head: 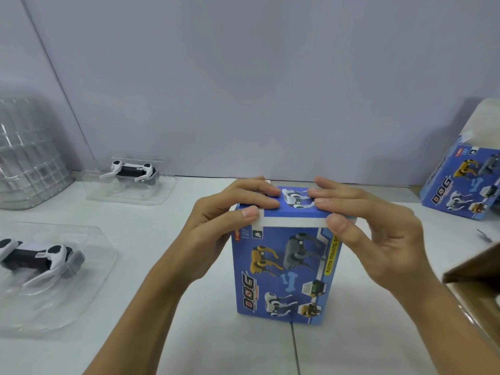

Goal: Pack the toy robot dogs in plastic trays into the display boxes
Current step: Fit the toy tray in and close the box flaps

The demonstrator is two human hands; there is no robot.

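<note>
A blue display box (284,274) printed with robot dogs stands upright in the middle of the white table. My left hand (224,226) and my right hand (370,226) rest on its top flap, fingers flat on the lid and thumbs on the front top edge. A white-and-black toy robot dog (130,171) lies in a clear plastic tray (162,193) at the back left. Another toy dog (38,259) lies in a clear tray (89,293) at the near left. What is inside the box is hidden.
A second blue display box (460,190) with an open top lies tilted at the back right. A stack of clear plastic trays (27,158) stands at the far left. The corner of a brown cardboard carton (476,282) shows at the right edge.
</note>
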